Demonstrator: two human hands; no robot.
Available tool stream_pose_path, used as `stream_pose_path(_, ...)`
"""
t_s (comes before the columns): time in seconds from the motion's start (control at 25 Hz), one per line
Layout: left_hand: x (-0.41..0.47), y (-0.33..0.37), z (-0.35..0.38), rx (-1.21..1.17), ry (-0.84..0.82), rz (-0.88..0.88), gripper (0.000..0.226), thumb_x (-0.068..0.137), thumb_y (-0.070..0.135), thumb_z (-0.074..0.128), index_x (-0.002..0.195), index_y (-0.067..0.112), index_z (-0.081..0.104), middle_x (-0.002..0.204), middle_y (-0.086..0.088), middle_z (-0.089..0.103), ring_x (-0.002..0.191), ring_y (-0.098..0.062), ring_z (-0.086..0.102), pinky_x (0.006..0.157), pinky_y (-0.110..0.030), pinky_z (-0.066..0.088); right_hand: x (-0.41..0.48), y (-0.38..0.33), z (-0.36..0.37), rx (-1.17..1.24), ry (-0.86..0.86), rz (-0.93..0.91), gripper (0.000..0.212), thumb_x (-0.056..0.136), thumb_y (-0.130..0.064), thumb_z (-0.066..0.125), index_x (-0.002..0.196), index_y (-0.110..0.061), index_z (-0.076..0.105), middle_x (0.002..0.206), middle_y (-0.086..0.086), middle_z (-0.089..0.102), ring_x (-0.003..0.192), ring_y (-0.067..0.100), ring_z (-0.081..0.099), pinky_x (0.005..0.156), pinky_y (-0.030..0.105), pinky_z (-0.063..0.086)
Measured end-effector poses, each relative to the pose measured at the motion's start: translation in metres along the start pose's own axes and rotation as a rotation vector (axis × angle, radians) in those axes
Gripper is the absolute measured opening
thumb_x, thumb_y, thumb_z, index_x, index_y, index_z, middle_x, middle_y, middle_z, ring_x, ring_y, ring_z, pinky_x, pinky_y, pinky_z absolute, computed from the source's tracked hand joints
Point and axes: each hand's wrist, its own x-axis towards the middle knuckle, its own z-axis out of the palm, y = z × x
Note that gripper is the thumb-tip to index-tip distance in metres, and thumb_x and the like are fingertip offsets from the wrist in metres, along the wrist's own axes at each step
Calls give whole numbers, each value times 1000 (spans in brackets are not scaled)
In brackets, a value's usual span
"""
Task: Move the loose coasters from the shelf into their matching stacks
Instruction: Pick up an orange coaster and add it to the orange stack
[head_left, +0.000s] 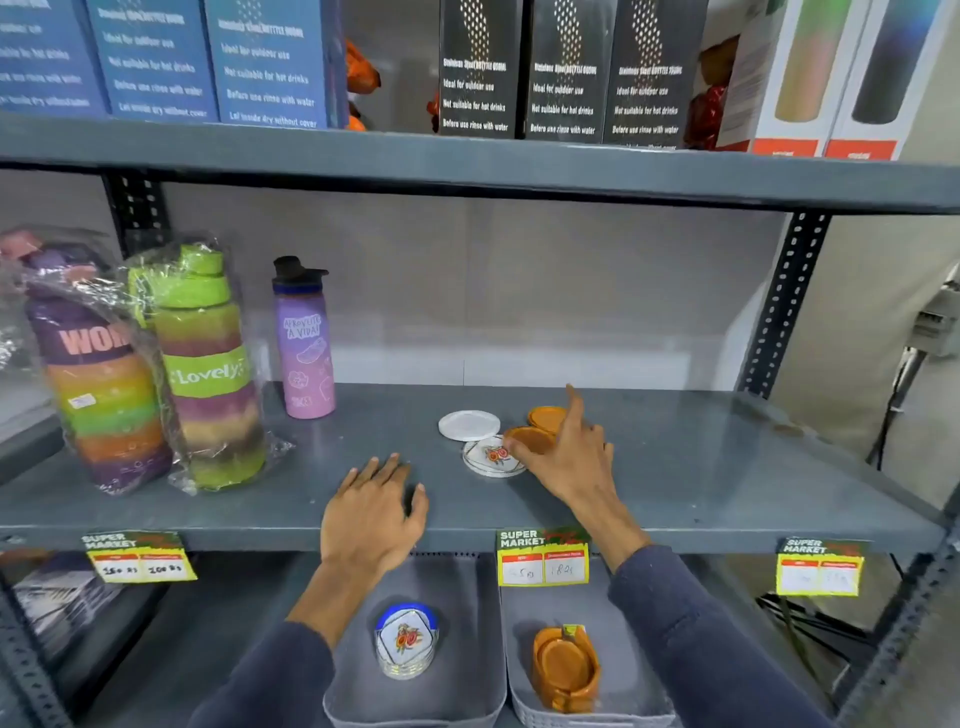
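Below the shelf's front edge sit my stacks (407, 642), while my right hand (569, 457) pinches a stiff, light orange coaster (531, 439) by its rim mid-shelf, left hand (371, 512) resting open near the edge.

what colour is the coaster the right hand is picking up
Orange, the coaster under the right hand, seen in the head view.

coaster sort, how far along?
Done: nothing visibly moved; floral stack and orange stack sit in grey bins below. In hand: right hand pinching an orange coaster; left hand flat on the shelf. Left: second orange coaster, white coaster, floral coaster.
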Motion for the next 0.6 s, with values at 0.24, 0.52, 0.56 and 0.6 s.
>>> stream_pose_path(0.24,6,-6,9,22,24,24,53,93,43,36,141,25,49,154,5,44,145,-17,37,119,-36,26,21,17,17,-112,-50,36,115,76,-63,78,160,-24,9,143,12,58,136,38,48,111,55,29)
stream_pose_path(0.52,5,-7,8,20,5,32,55,93,44,37,143,23,48,155,4,42,146,-18,35,121,-35,24,25,27,27,-106,-66,41,115,72,-70,77,157,-26,13,143,11,57,134,35,50,108,52,29)
stream_pose_path(0.56,4,-7,8,19,4,31,55,93,44,36,144,24,47,156,5,42,146,-17,34,122,-35,23,25,27,28,-102,-55,34,113,72,-69,77,156,-26,15,142,10,57,134,34,50,108,51,30)
stream_pose_path(0.6,4,-7,7,20,3,30,56,94,45,36,144,24,46,156,5,41,147,-16,33,122,-34,23,25,27,28,-87,-41,24,110,71,-69,79,153,-26,18,141,10,57,133,33,51,106,51,30)
